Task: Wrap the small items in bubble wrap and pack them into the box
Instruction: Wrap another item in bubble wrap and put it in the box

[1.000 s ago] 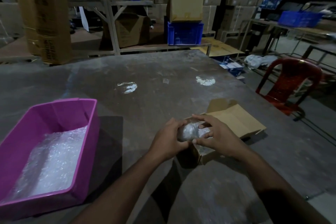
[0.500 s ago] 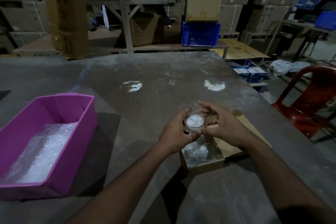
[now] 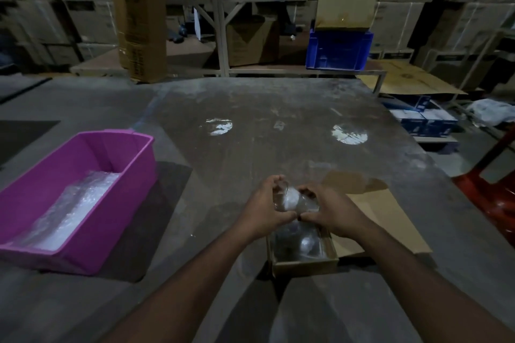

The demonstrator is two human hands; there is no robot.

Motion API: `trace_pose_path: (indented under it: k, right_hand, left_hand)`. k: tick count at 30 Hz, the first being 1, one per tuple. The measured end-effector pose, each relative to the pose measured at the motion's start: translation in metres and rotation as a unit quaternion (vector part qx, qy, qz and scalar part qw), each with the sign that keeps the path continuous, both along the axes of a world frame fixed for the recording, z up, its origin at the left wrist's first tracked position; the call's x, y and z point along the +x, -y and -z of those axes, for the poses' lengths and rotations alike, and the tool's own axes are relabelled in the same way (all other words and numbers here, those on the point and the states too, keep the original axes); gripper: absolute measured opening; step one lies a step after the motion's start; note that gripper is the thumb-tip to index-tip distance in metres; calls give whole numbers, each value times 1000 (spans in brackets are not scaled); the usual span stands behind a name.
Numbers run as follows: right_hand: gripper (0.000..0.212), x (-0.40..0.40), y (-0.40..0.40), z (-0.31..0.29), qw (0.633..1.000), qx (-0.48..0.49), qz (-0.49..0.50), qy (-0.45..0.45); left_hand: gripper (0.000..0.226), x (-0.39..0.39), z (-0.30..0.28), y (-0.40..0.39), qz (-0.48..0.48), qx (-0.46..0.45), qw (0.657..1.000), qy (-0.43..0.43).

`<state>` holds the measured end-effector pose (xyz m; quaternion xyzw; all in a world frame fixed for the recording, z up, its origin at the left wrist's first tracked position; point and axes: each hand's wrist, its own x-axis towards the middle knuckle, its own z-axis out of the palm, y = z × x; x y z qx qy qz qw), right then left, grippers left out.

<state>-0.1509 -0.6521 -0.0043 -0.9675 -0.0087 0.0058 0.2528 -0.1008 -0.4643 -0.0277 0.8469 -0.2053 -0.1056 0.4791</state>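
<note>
Both hands, left (image 3: 267, 205) and right (image 3: 331, 210), close around a wrapped item (image 3: 290, 199) over the box (image 3: 303, 255); a loose grip could unwrap it or drop it beside the box.

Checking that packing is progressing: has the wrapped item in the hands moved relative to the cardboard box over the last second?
Yes. The wrapped item rose from low at the cardboard box mouth and is now held above its far end.
</note>
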Motion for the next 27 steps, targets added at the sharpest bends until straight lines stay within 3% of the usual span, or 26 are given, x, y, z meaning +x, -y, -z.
trace_pose_path:
  k: [4,14,27]
  right_hand:
    - [62,11,3,5,998,-62,-19,-9]
    - [56,23,0,14,978,-187,-87,-17]
    - [50,30,1,16,965,-223,-127,-51]
  left_hand:
    - [70,1,-1,-6,-5,109,990,90]
    - [67,4,7,-5,26,213,973,81]
    - [67,8,14,-3,41,277,958,64]
